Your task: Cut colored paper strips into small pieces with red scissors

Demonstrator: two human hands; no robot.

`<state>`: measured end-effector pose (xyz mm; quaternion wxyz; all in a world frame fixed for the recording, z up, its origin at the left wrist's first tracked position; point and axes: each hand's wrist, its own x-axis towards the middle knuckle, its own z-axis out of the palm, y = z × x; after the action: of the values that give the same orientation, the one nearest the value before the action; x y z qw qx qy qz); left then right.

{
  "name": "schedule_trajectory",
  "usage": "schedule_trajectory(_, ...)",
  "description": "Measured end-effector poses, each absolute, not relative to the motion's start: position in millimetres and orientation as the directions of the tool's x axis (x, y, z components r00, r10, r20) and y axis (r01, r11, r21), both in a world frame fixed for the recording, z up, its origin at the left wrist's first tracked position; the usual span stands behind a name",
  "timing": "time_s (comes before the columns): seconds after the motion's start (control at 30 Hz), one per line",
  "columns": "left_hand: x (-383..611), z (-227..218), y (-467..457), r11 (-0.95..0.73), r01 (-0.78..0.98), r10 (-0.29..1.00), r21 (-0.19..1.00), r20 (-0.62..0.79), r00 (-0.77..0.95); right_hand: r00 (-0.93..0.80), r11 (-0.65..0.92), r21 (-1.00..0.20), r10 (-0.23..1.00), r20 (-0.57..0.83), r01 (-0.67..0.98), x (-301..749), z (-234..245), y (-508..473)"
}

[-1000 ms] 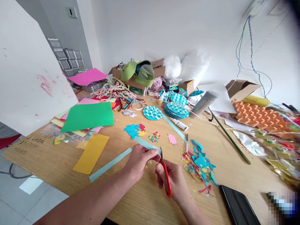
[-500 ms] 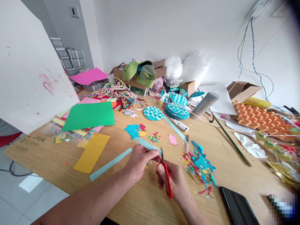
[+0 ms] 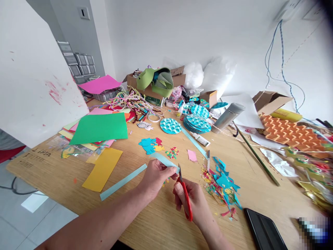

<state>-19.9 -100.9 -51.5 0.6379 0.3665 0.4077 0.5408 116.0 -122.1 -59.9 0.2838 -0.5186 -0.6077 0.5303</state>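
My left hand point(image 3: 156, 177) pinches a light blue paper strip point(image 3: 164, 160) between thumb and fingers, above the table. Red-handled scissors point(image 3: 187, 203) are gripped in my right hand point(image 3: 191, 196), their blades at the strip's right end. Whether the blades are parted there is hard to make out. A second light blue strip point(image 3: 123, 182) lies flat left of my left hand. Beyond the hands are blue, red and yellow fish cutouts point(image 3: 148, 145) and a small heap of coloured paper bits point(image 3: 172, 152). Blue paper scraps point(image 3: 225, 180) are piled to the right.
A green sheet point(image 3: 100, 128) tops a paper stack at left, with a yellow sheet point(image 3: 102, 170) nearer. Blue scalloped discs point(image 3: 197, 124), a glue bottle point(image 3: 201, 139) and a grey cylinder point(image 3: 229, 118) stand or lie farther back. A black phone-like object point(image 3: 264, 229) lies at lower right.
The view has shifted very slightly. Both hands, the strip and the scissors keep nearly the same position.
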Motion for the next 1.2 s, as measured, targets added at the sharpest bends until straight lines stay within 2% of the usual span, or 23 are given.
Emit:
schedule_trajectory(0.47,-17.9,-48.6,-99.4,0.151,-0.428,0.985,0.891,-0.102,0.136,-0.297,-0.118,-0.936,0.928,-0.223,0.332,116.5,-60.4,-122.6)
schedule_trajectory(1.2,-22.3,-45.7,-97.4,0.217,-0.342,0.971,0.914,-0.167,0.170,-0.302,-0.126,-0.937,0.925,-0.230,0.327,120.5,-65.7,-122.4)
